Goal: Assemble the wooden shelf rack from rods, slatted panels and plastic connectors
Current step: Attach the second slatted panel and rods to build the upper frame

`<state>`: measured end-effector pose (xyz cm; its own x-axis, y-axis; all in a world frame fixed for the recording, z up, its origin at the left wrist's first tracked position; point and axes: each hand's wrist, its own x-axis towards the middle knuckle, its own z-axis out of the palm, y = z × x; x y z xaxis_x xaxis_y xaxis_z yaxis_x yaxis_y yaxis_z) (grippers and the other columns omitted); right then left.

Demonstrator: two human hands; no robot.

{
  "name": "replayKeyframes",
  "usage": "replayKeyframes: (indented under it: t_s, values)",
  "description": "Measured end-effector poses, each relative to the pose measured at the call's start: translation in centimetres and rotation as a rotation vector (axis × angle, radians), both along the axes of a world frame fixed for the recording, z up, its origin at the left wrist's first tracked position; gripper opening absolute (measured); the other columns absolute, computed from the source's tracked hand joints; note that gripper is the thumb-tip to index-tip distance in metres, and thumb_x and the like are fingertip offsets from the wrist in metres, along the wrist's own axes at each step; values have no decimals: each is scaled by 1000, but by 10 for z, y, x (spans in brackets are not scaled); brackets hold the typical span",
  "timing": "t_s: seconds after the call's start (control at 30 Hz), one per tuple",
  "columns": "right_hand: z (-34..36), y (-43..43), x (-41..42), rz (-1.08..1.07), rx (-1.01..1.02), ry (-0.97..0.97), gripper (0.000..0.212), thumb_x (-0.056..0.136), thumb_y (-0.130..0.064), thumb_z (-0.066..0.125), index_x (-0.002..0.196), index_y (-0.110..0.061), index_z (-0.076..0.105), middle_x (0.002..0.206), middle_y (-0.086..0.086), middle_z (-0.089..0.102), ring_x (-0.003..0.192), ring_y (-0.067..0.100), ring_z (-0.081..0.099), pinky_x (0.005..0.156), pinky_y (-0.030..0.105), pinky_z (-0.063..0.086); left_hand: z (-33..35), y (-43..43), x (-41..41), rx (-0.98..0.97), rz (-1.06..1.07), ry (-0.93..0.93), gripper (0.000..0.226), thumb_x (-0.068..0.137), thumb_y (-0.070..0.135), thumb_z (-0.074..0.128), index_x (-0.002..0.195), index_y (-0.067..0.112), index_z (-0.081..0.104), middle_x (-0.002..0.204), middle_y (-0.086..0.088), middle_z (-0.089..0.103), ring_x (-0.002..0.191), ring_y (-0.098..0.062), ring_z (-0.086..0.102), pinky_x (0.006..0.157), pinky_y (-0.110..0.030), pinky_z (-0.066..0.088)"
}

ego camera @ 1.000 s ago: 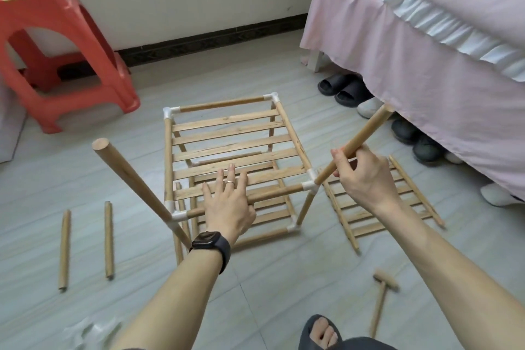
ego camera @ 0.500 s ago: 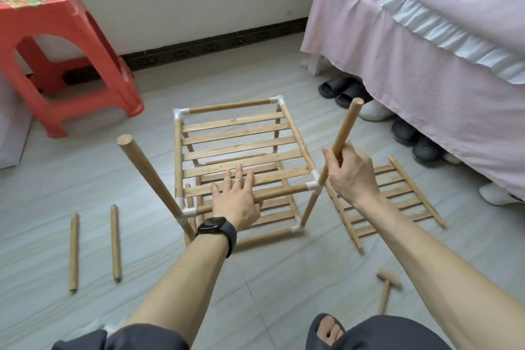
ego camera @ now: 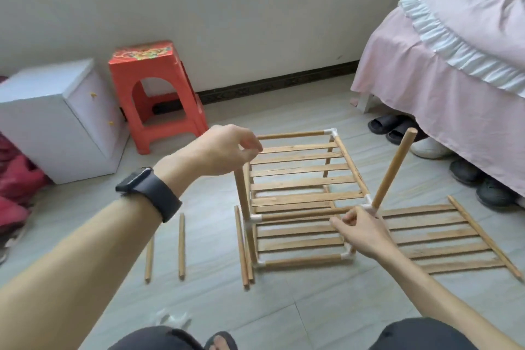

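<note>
While the half-built rack point(ego camera: 301, 170) stands on the tile floor point(ego camera: 284, 307) at mid-frame, the left hand point(ego camera: 227, 150) curls over the top of the left upright rod point(ego camera: 241, 190) and grips it. The right hand point(ego camera: 366, 233) is at the near-right white connector point(ego camera: 368, 206), fingers loosely bent; cannot tell whether they pinch anything. The right upright rod point(ego camera: 395, 167) leans out from that connector. A loose slatted panel point(ego camera: 443, 239) lies flat just right of the rack. Two spare rods point(ego camera: 181, 244) lie to its left.

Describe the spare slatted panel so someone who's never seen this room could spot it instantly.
Start at the pink-skirted bed on the right. On the floor in front of it, just right of the half-built rack, lies the loose slatted panel. Unlike the rack's own panels, it lies flat, joined to nothing.
</note>
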<state>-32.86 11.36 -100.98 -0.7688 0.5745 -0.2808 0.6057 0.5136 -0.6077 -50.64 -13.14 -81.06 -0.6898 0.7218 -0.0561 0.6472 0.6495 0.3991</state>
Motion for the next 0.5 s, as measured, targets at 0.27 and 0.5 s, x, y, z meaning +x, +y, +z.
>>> replayKeyframes:
  t_s: [0.27, 0.5]
  values:
    - [93, -105, -84, 458, -265, 256, 53, 88, -52, 71, 132, -31, 51, 116, -15, 57, 81, 11, 75, 71, 27, 59, -20, -17, 0, 270, 49, -108, 20, 89, 37, 75, 108, 29, 78, 87, 15, 73, 74, 5, 67, 82, -25, 59]
    - [84, -88, -54, 399, -21, 392, 23, 106, -43, 45, 101, -23, 56, 92, -1, 72, 71, 8, 72, 73, 34, 61, -35, 18, 13, 390, -60, -449, 36, 86, 57, 70, 100, 25, 79, 90, 9, 78, 84, -8, 75, 73, -24, 61]
